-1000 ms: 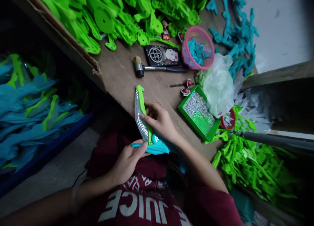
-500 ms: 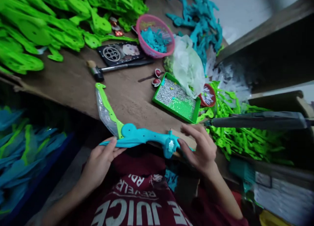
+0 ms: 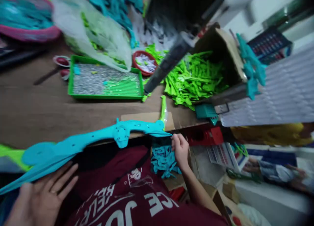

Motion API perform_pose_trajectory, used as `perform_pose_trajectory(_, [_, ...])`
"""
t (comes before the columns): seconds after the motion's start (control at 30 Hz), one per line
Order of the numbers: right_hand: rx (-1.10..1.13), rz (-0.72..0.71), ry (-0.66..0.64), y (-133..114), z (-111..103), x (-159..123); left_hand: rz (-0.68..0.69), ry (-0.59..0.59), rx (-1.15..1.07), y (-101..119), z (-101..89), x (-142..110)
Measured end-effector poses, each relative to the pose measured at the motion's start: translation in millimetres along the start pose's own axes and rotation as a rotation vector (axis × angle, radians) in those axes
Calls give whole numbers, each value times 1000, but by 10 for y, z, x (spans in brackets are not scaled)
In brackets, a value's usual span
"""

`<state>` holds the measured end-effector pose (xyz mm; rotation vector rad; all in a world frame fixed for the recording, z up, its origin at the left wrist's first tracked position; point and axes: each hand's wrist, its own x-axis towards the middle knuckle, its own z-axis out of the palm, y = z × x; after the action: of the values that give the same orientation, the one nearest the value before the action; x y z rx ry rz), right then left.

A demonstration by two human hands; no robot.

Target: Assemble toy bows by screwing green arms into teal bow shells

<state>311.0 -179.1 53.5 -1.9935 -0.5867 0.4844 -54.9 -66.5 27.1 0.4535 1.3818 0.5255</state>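
A long blue plastic toy bow (image 3: 92,137) lies slantwise in front of me along the table edge. A badge-like block sits at its middle, and green and clear blade pieces join on towards both ends. My right hand (image 3: 181,150) is closed on the thin pointed blue tip at its right end. Below the left end is my left hand (image 3: 46,196), palm up with fingers spread. It is close to the blue point there; whether it touches cannot be made out.
On the table (image 3: 49,121) stand a green tray (image 3: 105,96) of small metal pieces, a red bowl (image 3: 145,63), a plastic bag (image 3: 98,32) and a pink basket (image 3: 31,34). A dark tool (image 3: 169,60) juts over a green parts heap (image 3: 193,77). Blue parts (image 3: 164,160) lie below the edge.
The view has swung right. My right hand has gone from beside the bow's middle to its right tip. My left hand has opened from its pinch on the left end.
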Motion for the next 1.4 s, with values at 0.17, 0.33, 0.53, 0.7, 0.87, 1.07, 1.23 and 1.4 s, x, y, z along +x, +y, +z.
perform_pose_trajectory(0.17, [214, 278, -233, 260, 41, 271, -123, -467, 280, -231, 631, 54])
perform_pose_trajectory(0.33, [363, 323, -326, 269, 193, 218, -159, -702, 144, -179, 1785, 40])
perform_pose_trajectory(0.53, [286, 238, -256, 185, -148, 247, -92, -534, -81, -330, 2288, 46])
perform_pose_trajectory(0.7, [275, 308, -357, 23, -193, 540, -39, -384, 32, -320, 2118, -53])
perform_pose_trajectory(0.87, [558, 416, -697, -119, 63, 648, -47, -457, 92, -349, 1933, -183])
perform_pose_trajectory(1.07, [788, 320, -586, -46, 291, 450, -40, -450, 17, -299, 1923, -206])
perform_pose_trajectory(1.23, [178, 251, -485, -70, -83, 367, -47, -452, -40, -250, 1975, -104])
perform_pose_trajectory(1.4, [-219, -405, 135, -632, -231, 1015, -162, -538, -227, -284, 2045, -10])
